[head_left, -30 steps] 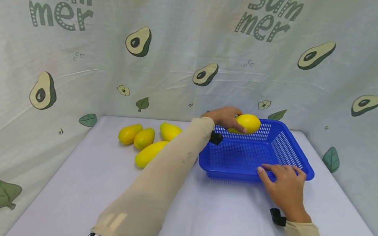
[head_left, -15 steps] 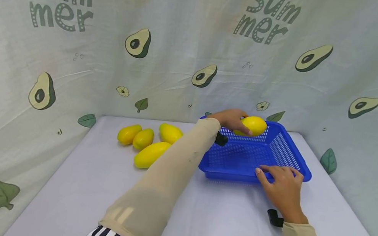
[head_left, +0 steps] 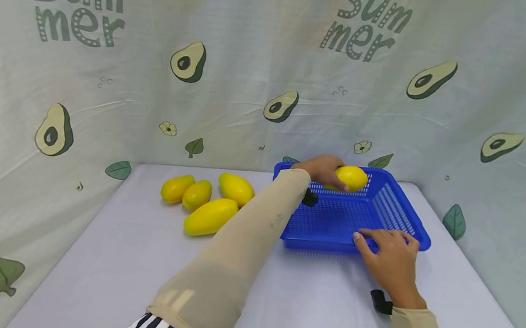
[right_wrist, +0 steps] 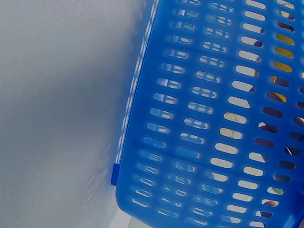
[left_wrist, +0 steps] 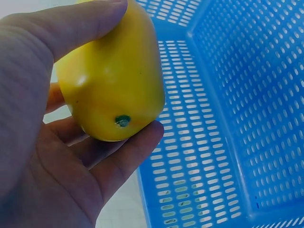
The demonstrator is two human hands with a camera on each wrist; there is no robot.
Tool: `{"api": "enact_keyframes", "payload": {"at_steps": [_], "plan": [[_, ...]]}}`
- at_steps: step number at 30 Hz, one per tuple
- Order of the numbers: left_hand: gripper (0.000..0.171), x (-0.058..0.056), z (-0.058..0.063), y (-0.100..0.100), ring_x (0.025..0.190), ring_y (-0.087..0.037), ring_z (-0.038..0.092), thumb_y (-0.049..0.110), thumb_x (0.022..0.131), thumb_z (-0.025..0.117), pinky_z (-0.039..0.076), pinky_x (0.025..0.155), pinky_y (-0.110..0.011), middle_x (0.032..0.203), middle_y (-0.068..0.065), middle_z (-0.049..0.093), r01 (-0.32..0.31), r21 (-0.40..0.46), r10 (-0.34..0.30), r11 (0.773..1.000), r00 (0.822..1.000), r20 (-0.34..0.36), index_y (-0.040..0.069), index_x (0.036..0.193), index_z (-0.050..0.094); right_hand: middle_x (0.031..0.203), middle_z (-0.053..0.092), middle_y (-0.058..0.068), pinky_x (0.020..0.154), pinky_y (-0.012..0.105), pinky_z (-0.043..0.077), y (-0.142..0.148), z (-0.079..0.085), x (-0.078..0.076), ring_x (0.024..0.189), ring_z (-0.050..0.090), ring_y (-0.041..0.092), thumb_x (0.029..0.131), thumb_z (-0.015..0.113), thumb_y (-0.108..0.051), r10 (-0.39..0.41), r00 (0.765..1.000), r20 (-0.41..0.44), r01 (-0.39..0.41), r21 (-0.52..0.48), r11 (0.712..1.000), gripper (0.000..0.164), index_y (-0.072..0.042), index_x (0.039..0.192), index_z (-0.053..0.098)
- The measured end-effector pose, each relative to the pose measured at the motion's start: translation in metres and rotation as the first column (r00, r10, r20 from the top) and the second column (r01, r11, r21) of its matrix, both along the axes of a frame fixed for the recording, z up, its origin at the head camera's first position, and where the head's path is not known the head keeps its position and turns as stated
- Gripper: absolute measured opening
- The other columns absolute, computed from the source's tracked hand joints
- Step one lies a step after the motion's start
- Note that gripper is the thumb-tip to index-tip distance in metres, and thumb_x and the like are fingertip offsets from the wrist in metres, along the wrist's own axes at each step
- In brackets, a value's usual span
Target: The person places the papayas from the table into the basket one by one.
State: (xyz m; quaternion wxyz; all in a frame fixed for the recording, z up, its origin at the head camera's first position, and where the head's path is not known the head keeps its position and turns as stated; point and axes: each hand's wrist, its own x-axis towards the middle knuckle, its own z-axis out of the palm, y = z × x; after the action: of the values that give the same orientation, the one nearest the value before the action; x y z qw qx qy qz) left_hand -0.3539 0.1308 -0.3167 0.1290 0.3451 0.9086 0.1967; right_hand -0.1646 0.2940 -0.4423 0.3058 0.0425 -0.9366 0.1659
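Note:
My left hand (head_left: 324,171) holds a yellow mango (head_left: 354,179) over the back part of a blue plastic basket (head_left: 287,225). In the left wrist view, the thumb lies across the mango (left_wrist: 114,80) and the fingers support it from beneath, its green stem spot facing the camera. My right hand (head_left: 390,260) grips the basket's near rim toward the right corner, fingers bent over the edge. The right wrist view shows the slotted outer side of the basket (right_wrist: 190,109), with the hand itself out of sight.
Several more mangoes (head_left: 211,217) lie grouped on the white-covered table (head_left: 136,273), left of the basket. The left sleeve (head_left: 234,257) stretches across the middle of the table. Behind stands a pale curtain (head_left: 237,38) printed with avocados and leaves.
The left hand with the mango has shifted slightly right over the basket, then settled a little lower. The right hand keeps its place on the rim.

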Motion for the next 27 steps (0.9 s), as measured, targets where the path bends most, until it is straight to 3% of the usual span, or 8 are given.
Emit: {"api": "enact_keyframes", "payload": {"at_steps": [6, 11, 17, 19, 23, 27], "plan": [[0.072, -0.003, -0.008, 0.006, 0.102, -0.012, 0.055, 0.046, 0.087, 0.075, 0.046, 0.086, -0.025, 0.126, 0.003, 0.058, 0.012, -0.046, -0.012, 0.999, 1.0, -0.015, 0.014, 0.146, 0.049, 0.102, 0.072, 0.019, 0.1, 0.067, 0.023, 0.001, 0.0, 0.002, 0.105, 0.056, 0.042, 0.094, 0.066, -0.037, -0.002, 1.0, 0.0, 0.002, -0.006, 1.0, 0.035, -0.005, 0.107, 0.075], [0.072, -0.002, -0.002, 0.006, 0.102, -0.013, 0.055, 0.046, 0.087, 0.076, 0.046, 0.086, -0.026, 0.124, 0.003, 0.058, -0.004, -0.059, 0.004, 0.998, 1.0, -0.006, 0.015, 0.146, 0.048, 0.101, 0.073, 0.017, 0.101, 0.066, 0.023, 0.0, 0.001, 0.001, 0.104, 0.057, 0.04, 0.094, 0.067, -0.038, -0.003, 1.0, -0.005, 0.003, -0.007, 1.0, 0.035, -0.006, 0.106, 0.076], [0.071, 0.006, 0.006, 0.005, 0.105, -0.013, 0.055, 0.045, 0.088, 0.075, 0.046, 0.09, -0.026, 0.128, 0.003, 0.059, -0.03, -0.053, 0.028, 0.998, 0.998, -0.051, 0.016, 0.147, 0.047, 0.1, 0.073, 0.016, 0.099, 0.067, 0.024, -0.004, 0.003, 0.001, 0.104, 0.057, 0.039, 0.094, 0.067, -0.037, 0.015, 1.0, -0.008, -0.015, -0.013, 1.0, 0.034, -0.006, 0.106, 0.076], [0.082, 0.008, 0.008, 0.008, 0.119, -0.014, 0.053, 0.052, 0.088, 0.072, 0.045, 0.099, -0.028, 0.142, 0.002, 0.052, -0.041, -0.036, 0.039, 0.999, 0.997, -0.059, 0.018, 0.154, 0.038, 0.102, 0.073, 0.017, 0.1, 0.067, 0.024, -0.005, 0.003, 0.001, 0.105, 0.057, 0.04, 0.095, 0.066, -0.038, 0.012, 1.0, 0.001, -0.012, -0.011, 1.0, 0.035, -0.006, 0.107, 0.076], [0.102, 0.008, 0.01, 0.015, 0.14, -0.016, 0.039, 0.067, 0.086, 0.064, 0.038, 0.111, -0.037, 0.163, -0.002, 0.024, -0.066, 0.046, 0.069, 0.997, 0.994, -0.088, 0.025, 0.162, 0.013, 0.104, 0.072, 0.018, 0.101, 0.067, 0.023, -0.005, 0.004, 0.002, 0.108, 0.055, 0.041, 0.097, 0.063, -0.039, -0.002, 1.0, 0.025, 0.002, -0.012, 1.0, 0.038, -0.005, 0.108, 0.075], [0.1, 0.001, 0.012, 0.013, 0.139, -0.019, 0.04, 0.071, 0.086, 0.06, 0.04, 0.11, -0.04, 0.164, -0.004, 0.019, -0.107, 0.108, 0.121, 0.988, 0.984, -0.131, 0.026, 0.162, 0.013, 0.105, 0.072, 0.019, 0.101, 0.066, 0.022, -0.006, 0.006, 0.003, 0.108, 0.055, 0.042, 0.097, 0.064, -0.038, -0.001, 1.0, 0.031, 0.001, -0.014, 1.0, 0.037, -0.005, 0.109, 0.075]]}}
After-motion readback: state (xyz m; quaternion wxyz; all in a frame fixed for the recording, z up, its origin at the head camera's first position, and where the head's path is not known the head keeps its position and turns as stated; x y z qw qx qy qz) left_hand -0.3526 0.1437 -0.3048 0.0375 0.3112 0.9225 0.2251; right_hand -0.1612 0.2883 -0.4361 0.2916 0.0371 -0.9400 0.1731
